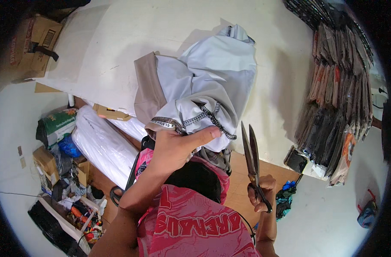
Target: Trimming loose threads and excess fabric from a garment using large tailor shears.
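My left hand point(169, 150) grips the near end of a white garment point(219, 62), its thumb pressed on the bunched cloth. Dark overlock stitching runs along the folded seams by the thumb, and a printed band shows beside the fingers. A taupe panel point(149, 83) hangs at the garment's left side. The rest of the cloth lies spread over the white table. To the right, my right hand point(263, 193) has its fingers in the handles of a pair of scissors point(252, 158). The blades point away from me, slightly parted, just clear of the cloth.
Stacks of bagged dark garments point(332, 90) line the right of the white table point(277, 25), with a phone-like black object point(295, 160) at their near edge. A cardboard box point(43, 43) sits far left. White wrapped rolls point(103, 141) and clutter point(82, 210) lie on the floor.
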Demonstrator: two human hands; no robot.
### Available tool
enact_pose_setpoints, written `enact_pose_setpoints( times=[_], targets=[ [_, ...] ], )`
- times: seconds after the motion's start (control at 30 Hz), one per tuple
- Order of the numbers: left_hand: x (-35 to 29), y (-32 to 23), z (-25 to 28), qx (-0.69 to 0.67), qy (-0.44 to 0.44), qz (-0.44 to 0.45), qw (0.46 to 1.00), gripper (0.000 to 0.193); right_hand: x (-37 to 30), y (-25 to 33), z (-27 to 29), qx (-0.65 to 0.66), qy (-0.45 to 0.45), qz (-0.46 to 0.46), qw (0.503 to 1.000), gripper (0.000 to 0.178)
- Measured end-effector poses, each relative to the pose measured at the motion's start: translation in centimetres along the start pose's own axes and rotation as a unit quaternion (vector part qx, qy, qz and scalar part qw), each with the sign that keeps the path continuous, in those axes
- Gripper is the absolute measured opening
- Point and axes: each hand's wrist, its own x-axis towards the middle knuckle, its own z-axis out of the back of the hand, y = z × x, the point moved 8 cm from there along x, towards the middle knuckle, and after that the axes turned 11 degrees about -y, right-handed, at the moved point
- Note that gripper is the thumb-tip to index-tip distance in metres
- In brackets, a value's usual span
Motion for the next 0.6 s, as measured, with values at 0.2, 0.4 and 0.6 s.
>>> enact_pose_setpoints(
  times=[0.2, 0.4, 0.6],
  targets=[
    [0.5, 0.3, -0.6, -0.052, 0.015, 0.002, 0.999, 0.041, 1.3, -0.1, -0.7, 0.092, -0.065, -0.003, 0.994, 0.045],
    [0.4, 0.1, -1.7, -0.006, 0.03, -0.019, 0.999, 0.031, 3.7, 2.8, -1.6, 0.001, -0.236, 0.057, 0.97, 0.033],
    [-0.5, 0.4, -2.3, 0.057, 0.046, -0.032, 0.997, 0.024, 7.4, 7.5, -3.2, 0.042, -0.365, 0.099, 0.925, 0.033]
  ],
)
